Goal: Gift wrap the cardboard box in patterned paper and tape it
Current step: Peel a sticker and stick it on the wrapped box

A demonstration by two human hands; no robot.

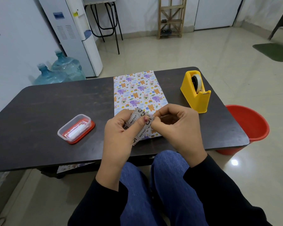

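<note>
Dark table (47, 103) is carrying patterned paper (134, 90), lying flat. Red bucket (248, 123) is standing on floor well right of paper. Yellow tape dispenser (196, 97) is sitting near paper's right edge, clear container (75, 128) with red lid lying left. Left hand (118, 132) is gripping cardboard box (138, 121) over paper's near end, thumb on top. Right hand (178, 128) is pinching box's right edge.

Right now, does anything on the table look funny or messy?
Just one thing: the clear container at the left of the table sits on top of its red lid, as if upside down. The patterned paper lies flat and the tape dispenser stands upright.
</note>
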